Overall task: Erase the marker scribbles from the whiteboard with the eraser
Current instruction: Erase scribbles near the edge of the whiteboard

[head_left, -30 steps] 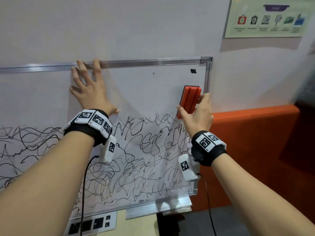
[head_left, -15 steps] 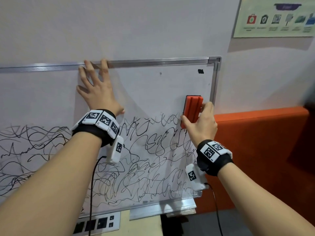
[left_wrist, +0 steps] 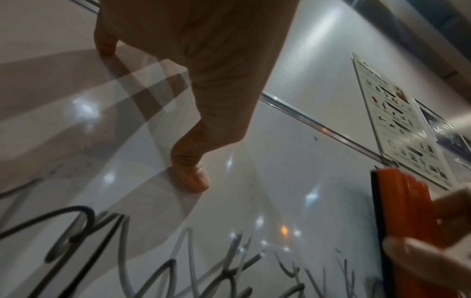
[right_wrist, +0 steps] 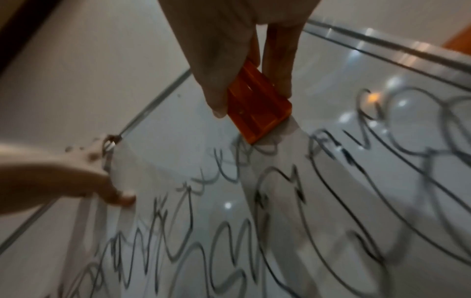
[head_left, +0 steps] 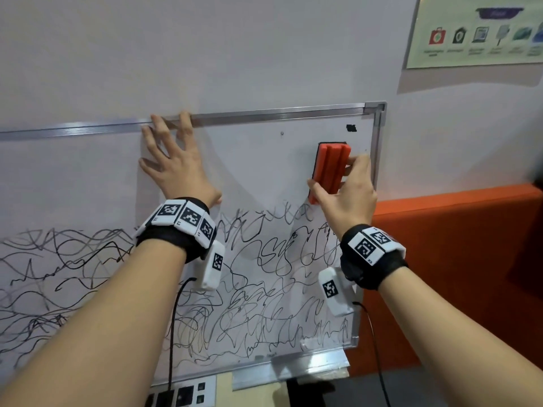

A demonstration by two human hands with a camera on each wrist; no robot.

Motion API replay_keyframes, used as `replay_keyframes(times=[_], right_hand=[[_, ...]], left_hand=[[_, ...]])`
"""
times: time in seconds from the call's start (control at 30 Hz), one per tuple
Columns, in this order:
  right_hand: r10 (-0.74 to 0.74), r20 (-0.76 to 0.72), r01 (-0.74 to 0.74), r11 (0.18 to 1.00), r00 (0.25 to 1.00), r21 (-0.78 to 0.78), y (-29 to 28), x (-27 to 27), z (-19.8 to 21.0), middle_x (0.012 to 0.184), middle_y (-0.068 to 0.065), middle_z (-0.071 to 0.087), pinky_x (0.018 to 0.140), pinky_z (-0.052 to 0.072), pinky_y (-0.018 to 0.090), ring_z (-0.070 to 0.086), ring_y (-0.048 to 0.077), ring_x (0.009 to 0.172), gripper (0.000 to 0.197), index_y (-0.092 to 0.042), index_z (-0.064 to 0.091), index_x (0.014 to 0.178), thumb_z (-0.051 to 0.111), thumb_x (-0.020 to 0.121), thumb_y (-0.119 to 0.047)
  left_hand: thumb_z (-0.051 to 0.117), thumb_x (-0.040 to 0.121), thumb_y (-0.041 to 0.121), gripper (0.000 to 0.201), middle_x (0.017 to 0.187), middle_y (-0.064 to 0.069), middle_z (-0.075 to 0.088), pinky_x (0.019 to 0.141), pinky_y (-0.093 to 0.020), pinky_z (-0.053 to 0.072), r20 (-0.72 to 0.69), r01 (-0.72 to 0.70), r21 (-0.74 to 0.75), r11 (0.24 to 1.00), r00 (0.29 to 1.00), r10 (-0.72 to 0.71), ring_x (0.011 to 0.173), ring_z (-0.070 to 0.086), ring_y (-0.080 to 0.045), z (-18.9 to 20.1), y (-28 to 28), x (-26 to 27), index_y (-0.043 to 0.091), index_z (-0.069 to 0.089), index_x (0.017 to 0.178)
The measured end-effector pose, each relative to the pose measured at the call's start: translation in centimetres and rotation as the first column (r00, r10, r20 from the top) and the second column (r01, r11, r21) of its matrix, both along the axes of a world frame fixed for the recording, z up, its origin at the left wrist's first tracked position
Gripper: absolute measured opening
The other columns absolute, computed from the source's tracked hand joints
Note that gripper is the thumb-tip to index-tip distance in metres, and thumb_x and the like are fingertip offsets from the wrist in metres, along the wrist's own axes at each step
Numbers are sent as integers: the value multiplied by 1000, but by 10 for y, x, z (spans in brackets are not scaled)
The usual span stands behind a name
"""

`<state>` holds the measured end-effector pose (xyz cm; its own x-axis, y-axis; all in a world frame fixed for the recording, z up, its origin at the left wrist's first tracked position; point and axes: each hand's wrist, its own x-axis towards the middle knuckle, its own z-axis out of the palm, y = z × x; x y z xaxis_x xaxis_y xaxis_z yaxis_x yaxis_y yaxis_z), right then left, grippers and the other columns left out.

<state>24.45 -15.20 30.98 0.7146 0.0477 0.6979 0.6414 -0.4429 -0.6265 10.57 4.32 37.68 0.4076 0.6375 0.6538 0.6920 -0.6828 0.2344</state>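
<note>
A metal-framed whiteboard point(head_left: 264, 160) hangs on the wall, its upper band wiped white and its lower half covered in black marker scribbles point(head_left: 264, 289). My right hand point(head_left: 343, 195) grips an orange eraser point(head_left: 330, 168) with a dark felt face, held upright against the board near the right frame, just above the scribbles. In the right wrist view the eraser point(right_wrist: 257, 104) sits between thumb and fingers, its lower end at the top scribbles point(right_wrist: 280, 201). My left hand point(head_left: 173, 163) lies flat on the board, fingers spread, fingertips at the top frame; its thumb point(left_wrist: 191, 173) presses the surface.
An orange padded bench point(head_left: 455, 274) stands right of the board. A poster point(head_left: 476, 33) hangs at the upper right. A metal tray point(head_left: 293, 368) runs under the board's lower right edge, with a white socket strip point(head_left: 182, 395) below. A small black mark point(head_left: 351, 128) sits near the top right corner.
The eraser in my right hand has stayed near the right frame at about the same height. The view has shifted slightly left, so board and hands sit further right. My left hand stays planted.
</note>
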Motion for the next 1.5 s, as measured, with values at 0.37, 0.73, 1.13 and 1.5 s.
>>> replay_keyframes(times=[0.37, 0.73, 1.13, 1.5], right_hand=[[7, -58, -10, 998, 998, -54, 6, -9, -17, 106, -2, 61, 72, 50, 34, 65, 21, 87, 63, -19, 41, 111, 81, 71, -47], [1, -92, -6, 998, 996, -55, 8, -13, -32, 107, -3, 61, 74, 52, 36, 65, 20, 89, 65, -21, 41, 110, 82, 69, -51], [-14, -34, 13, 1000, 999, -21, 14, -7, -11, 106, -2, 58, 69, 44, 32, 64, 22, 88, 63, -18, 41, 110, 80, 72, -48], [24, 17, -24, 999, 1000, -44, 22, -19, -10, 107, -2, 56, 67, 43, 31, 62, 22, 86, 59, -16, 43, 112, 79, 75, -43]], left_hand=[[99, 41, 25, 151, 161, -20, -4, 109, -68, 25, 22, 12, -7, 1000, 1000, -12, 148, 0, -41, -1, 2, 3, 25, -2, 153], [99, 41, 27, 152, 162, -19, -4, 109, -66, 27, 14, 4, 3, 1000, 1000, -4, 148, 2, -40, -3, 2, 1, 26, -3, 154], [99, 40, 26, 153, 161, -19, -5, 109, -65, 28, 5, 2, 14, 1000, 1000, -2, 148, 2, -40, -4, 2, 1, 26, -4, 154], [98, 42, 25, 152, 161, -20, -5, 109, -66, 26, 13, -7, 8, 1000, 1000, 7, 148, 1, -40, -3, 1, 4, 25, -3, 154]])
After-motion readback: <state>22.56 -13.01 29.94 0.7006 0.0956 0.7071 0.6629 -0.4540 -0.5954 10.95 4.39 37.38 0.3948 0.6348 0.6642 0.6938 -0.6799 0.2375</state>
